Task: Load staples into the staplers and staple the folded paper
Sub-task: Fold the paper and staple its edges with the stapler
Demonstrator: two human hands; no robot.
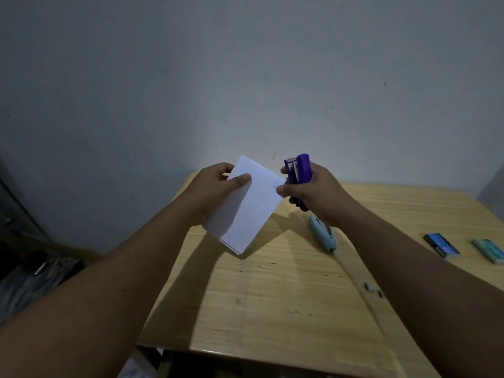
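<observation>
My left hand [215, 189] holds a folded white paper [248, 211] up above the wooden table [272, 296], thumb on its front face. My right hand [313, 192] grips a purple stapler [298, 173] held upright, its mouth at the paper's right edge; my right thumb also touches that edge. A small dark mark shows on the paper near the stapler. A light blue stapler [324, 236] lies on the table below my right hand. Two staple boxes lie at the right: a blue one [441, 245] and a green one [489, 251].
Small loose staple strips [369, 287] lie on the table near my right forearm. A plain grey wall stands behind the table. Dark clutter [32, 271] sits on the floor at the left. The table's front edge runs across the bottom.
</observation>
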